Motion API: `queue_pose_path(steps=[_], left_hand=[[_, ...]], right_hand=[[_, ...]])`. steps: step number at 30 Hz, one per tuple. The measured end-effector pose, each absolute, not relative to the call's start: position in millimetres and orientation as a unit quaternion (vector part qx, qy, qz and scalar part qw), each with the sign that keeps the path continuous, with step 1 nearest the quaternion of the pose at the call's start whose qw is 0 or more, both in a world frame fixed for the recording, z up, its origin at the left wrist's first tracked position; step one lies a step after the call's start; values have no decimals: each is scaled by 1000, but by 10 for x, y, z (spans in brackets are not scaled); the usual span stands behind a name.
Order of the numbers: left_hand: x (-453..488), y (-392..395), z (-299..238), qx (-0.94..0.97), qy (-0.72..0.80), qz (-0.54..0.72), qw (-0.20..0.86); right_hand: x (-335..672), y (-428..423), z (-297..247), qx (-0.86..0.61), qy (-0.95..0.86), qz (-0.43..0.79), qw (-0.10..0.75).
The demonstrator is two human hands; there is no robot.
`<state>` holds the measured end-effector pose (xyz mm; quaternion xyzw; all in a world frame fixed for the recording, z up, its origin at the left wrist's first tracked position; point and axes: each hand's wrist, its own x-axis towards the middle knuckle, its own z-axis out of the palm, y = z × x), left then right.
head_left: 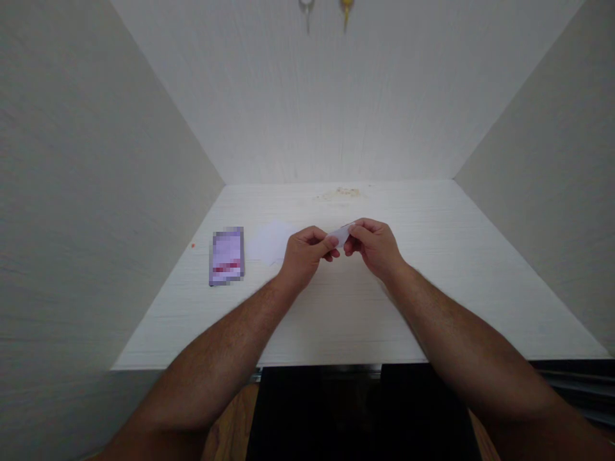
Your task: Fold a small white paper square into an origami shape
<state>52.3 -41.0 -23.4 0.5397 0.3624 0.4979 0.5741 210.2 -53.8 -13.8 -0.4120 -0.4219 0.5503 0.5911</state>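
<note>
A small strip of white paper (341, 235) is stretched between my two hands, above the middle of the white table. My left hand (310, 251) pinches its left end between thumb and fingers. The right end is gripped by my right hand (373, 244), with the thumb on top. Whether the strip is folded I cannot tell. Just left of my left hand, several white paper sheets (269, 242) lie flat on the table, partly covered by that hand.
A phone-like device (227, 256) with a blurred lit screen lies on the left of the white table (346, 314). Walls (336, 96) rise behind and on both sides. Brownish specks (348, 191) mark the back of the tabletop. Two hooks hang high on the back wall.
</note>
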Motion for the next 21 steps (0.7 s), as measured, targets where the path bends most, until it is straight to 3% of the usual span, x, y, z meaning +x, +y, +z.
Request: queue_pose_path(steps=[13,21], left_hand=[[417,-371,-255,575,260,490,601],[457,-400,-245,564,322,513,561]], right_hand=[[2074,-598,-71,-360,-411,609,575],[2056,-580,-108,-337,-413,618,578]])
